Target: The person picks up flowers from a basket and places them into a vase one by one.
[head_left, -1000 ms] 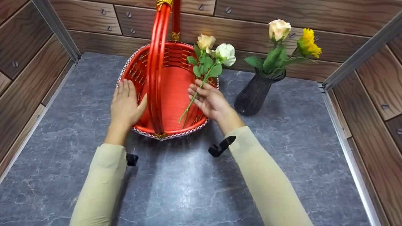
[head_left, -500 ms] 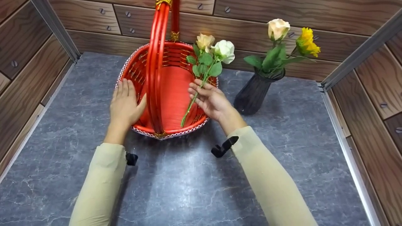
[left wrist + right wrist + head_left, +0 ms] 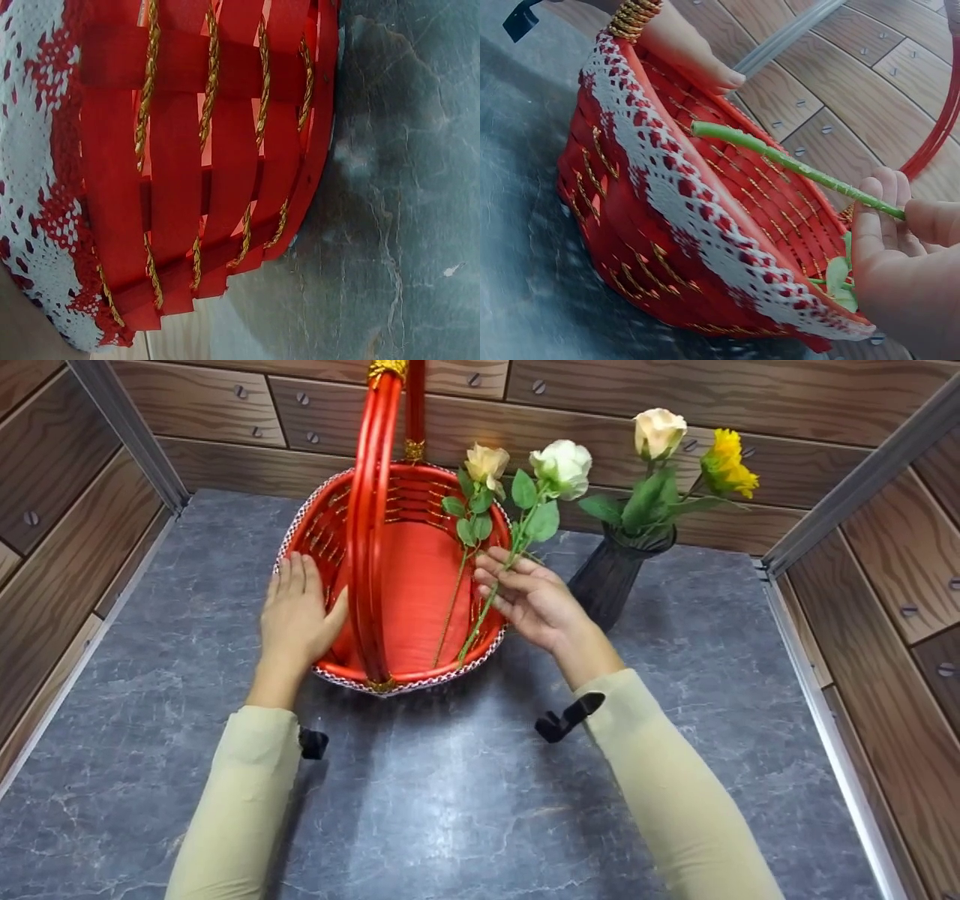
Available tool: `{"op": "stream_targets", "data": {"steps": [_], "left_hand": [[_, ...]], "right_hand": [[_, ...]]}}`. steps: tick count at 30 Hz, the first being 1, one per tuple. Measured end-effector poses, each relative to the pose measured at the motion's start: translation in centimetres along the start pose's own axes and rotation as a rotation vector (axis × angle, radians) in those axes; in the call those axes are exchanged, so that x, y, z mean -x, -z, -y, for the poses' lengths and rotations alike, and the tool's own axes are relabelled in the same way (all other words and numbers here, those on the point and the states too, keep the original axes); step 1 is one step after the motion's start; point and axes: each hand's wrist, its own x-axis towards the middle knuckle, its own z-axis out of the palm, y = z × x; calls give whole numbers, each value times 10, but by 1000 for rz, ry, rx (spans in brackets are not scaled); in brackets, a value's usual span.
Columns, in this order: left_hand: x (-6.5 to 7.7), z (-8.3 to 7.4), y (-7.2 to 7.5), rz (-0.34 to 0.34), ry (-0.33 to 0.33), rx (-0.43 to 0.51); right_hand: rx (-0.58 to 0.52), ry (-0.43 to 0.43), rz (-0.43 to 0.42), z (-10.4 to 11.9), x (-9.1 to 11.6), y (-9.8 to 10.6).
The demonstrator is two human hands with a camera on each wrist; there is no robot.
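A red woven basket [image 3: 420, 681] with a tall handle stands on the grey surface; its outer wall [image 3: 180, 150] fills much of the left wrist view. My left hand [image 3: 292, 611] rests on the basket's left rim, fingers straight. Over the right rim, my right hand [image 3: 544, 607] pinches the green stem [image 3: 795, 165] of a white rose [image 3: 564, 469] between thumb and fingers. The rose tilts, its bloom up and to the right, and the stem's cut end is over the basket. A peach rose [image 3: 486, 466] leans inside the basket, just left of the white one.
A dark ribbed vase [image 3: 611, 585] stands right of the basket, close behind my right hand. It holds a pale peach rose [image 3: 660, 433] and a yellow flower [image 3: 727, 463]. Wood-patterned walls [image 3: 675, 390] enclose the back and sides. The basket's handle [image 3: 367, 532] arches up in the middle.
My right hand has moved right with the white rose, so it now stands apart from the peach rose, which stays in the basket. The left hand keeps its place on the rim.
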Motion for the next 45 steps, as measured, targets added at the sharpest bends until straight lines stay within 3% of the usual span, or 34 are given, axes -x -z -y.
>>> {"op": "stream_targets", "data": {"steps": [6, 16, 25, 45], "left_hand": [[-1, 0, -1, 2, 0, -1], [0, 0, -1, 1, 2, -1], [0, 0, -1, -12, -1, 7], [0, 0, 0, 18, 7, -15]], "right_hand": [[56, 21, 26, 13, 9, 0], [119, 102, -15, 36, 23, -6], [179, 189, -56, 51, 32, 0], [223, 275, -102, 87, 49, 15]]}}
